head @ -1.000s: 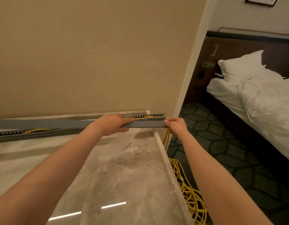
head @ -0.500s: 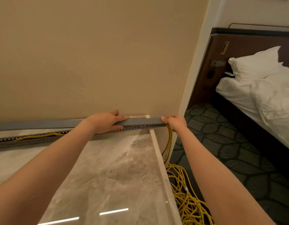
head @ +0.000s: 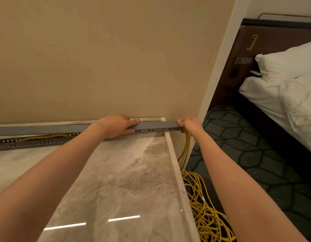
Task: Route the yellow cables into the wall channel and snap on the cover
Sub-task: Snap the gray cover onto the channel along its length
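Note:
A grey perforated channel (head: pixel 36 143) lies along the back of the marble top against the beige wall. A flat grey cover (head: pixel 46 128) sits over its right part and is raised off it at the left, where yellow cables (head: pixel 44 137) show inside. My left hand (head: pixel 119 125) presses down on the cover near the middle, fingers wrapped over its front edge. My right hand (head: pixel 190 124) pinches the cover's right end at the table corner. More yellow cables (head: pixel 186 149) drop from that end to a tangled heap on the floor (head: pixel 208 215).
The glossy marble table top (head: pixel 116 180) fills the foreground, its right edge running down to the cable heap. A dark patterned carpet (head: pixel 256 154) lies to the right. A bed with white linen and a pillow (head: pixel 287 88) stands at the far right.
The cover's right end has come down over the channel, hiding the cables that showed there a second ago. My left hand slid slightly left along the cover. The camera view shifted left.

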Demonstrator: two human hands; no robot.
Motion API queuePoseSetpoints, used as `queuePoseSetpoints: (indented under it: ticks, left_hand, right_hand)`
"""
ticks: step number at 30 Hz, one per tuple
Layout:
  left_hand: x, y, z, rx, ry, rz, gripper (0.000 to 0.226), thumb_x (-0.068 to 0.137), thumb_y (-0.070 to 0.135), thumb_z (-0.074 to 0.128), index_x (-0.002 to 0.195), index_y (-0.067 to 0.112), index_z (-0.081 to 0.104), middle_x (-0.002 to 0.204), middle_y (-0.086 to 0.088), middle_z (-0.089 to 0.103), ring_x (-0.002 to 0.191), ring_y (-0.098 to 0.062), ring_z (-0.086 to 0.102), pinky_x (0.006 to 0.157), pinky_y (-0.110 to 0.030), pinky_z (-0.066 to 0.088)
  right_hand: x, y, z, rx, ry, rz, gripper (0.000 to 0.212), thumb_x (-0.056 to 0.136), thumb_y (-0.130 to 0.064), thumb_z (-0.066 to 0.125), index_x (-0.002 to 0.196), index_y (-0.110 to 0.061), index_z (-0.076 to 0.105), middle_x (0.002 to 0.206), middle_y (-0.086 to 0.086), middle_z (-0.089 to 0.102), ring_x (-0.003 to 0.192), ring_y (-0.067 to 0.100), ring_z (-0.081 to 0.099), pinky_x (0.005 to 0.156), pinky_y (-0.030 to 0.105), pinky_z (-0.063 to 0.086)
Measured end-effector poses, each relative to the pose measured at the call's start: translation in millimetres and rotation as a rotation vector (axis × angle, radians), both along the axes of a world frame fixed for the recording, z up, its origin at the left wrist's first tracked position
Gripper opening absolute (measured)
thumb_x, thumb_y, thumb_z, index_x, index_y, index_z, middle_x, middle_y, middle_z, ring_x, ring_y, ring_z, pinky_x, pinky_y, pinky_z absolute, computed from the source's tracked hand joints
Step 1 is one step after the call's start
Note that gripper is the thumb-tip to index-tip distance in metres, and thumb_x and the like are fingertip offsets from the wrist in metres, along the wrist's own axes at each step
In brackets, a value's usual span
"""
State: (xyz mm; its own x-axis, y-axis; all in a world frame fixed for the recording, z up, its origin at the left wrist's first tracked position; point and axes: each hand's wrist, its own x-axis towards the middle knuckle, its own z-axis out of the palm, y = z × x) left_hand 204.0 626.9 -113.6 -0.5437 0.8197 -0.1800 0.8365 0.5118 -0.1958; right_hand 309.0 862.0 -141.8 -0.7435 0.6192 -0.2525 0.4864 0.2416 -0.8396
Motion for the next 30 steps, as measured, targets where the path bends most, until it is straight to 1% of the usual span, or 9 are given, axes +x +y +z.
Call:
queuePoseSetpoints:
  ticks: [2,3,7,14,19,22,25,28,30]
  left_hand:
    - [-1.3,0.9,2.4,-0.038,0.063,-0.021,0.051,0.101,0.042,0.028,0.149,0.025,0.020,0.126,-0.009,0.051,0.117,-0.027,0.050,0.089,-0.036,0.045]
    - [-1.2,1.4,2.4,-0.058,0.093,-0.038,0.051,0.101,0.042,0.028,0.149,0.024,0.021,0.127,-0.008,0.052,0.119,-0.026,0.048,0.090,-0.036,0.044]
    - [1.0,1.9,-2.7,-0.080,0.032,-0.029,0.050,0.102,0.039,0.028,0.148,0.020,0.024,0.129,-0.009,0.049,0.118,-0.027,0.050,0.092,-0.036,0.044]
    - [4.3,3.9,4.0,-0.143,0.056,-0.056,0.044,0.103,0.033,0.029,0.139,0.008,0.036,0.128,-0.012,0.050,0.112,-0.029,0.056,0.089,-0.036,0.044]
    - [6.0,2.7,6.7,-0.170,0.120,-0.082,0.044,0.103,0.029,0.029,0.141,0.006,0.032,0.131,-0.013,0.048,0.116,-0.030,0.055,0.091,-0.038,0.044]
    - [5.3,-2.5,6.6,-0.165,0.114,-0.077,0.045,0.103,0.029,0.030,0.141,0.005,0.032,0.132,-0.014,0.047,0.118,-0.031,0.053,0.093,-0.037,0.043]
    - [2.5,-14.3,4.8,-0.167,0.088,-0.078,0.043,0.103,0.029,0.030,0.139,0.005,0.035,0.132,-0.014,0.047,0.117,-0.031,0.054,0.093,-0.038,0.043]
    - [-0.2,-24.9,3.7,-0.168,0.074,-0.087,0.041,0.103,0.029,0.031,0.135,0.005,0.038,0.130,-0.013,0.048,0.113,-0.031,0.056,0.091,-0.039,0.045]
    - [-0.9,-29.3,3.5,-0.157,0.076,-0.116,0.039,0.103,0.029,0.031,0.132,0.004,0.040,0.127,-0.014,0.049,0.109,-0.031,0.058,0.088,-0.039,0.045]
  right_hand:
    - [-0.2,-2.0,4.0,0.015,-0.047,0.007,0.027,0.093,-0.027,0.053,0.106,-0.007,0.065,0.092,0.006,0.061,0.087,0.020,0.059,0.064,0.027,0.043]
    - [-1.1,-2.9,6.5,0.021,-0.080,0.008,0.026,0.094,-0.027,0.051,0.101,-0.007,0.065,0.091,0.007,0.060,0.084,0.019,0.059,0.064,0.026,0.041]
    - [-8.1,-5.6,15.1,0.090,-0.172,-0.018,0.032,0.094,-0.026,0.049,0.066,-0.011,0.049,0.075,0.007,0.056,0.059,0.015,0.051,0.050,0.023,0.036]
    - [-6.5,-11.5,18.1,0.162,-0.208,0.043,0.034,0.094,-0.018,0.045,0.060,-0.010,0.045,0.062,0.004,0.049,0.052,0.012,0.044,0.042,0.022,0.030]
    - [-1.9,-18.2,20.6,0.120,-0.190,-0.006,0.034,0.093,-0.014,0.044,0.059,-0.009,0.044,0.076,0.011,0.055,0.055,0.015,0.044,0.047,0.024,0.035]
    - [-0.7,-26.3,21.0,0.041,-0.187,-0.023,0.036,0.096,-0.016,0.042,0.061,-0.008,0.042,0.094,0.016,0.054,0.072,0.023,0.052,0.072,0.034,0.048]
    - [-0.2,-33.7,17.2,-0.092,-0.115,-0.090,0.032,0.096,-0.020,0.048,0.066,-0.011,0.042,0.100,0.013,0.052,0.076,0.019,0.052,0.060,0.026,0.040]
    - [-3.0,-44.3,13.8,-0.053,-0.154,-0.102,0.035,0.097,-0.022,0.045,0.064,-0.011,0.040,0.099,0.013,0.052,0.087,0.021,0.051,0.072,0.026,0.036]
    - [-4.6,-51.9,16.7,-0.017,-0.181,-0.101,0.037,0.098,-0.020,0.040,0.063,-0.010,0.039,0.098,0.014,0.050,0.083,0.023,0.051,0.070,0.027,0.037]
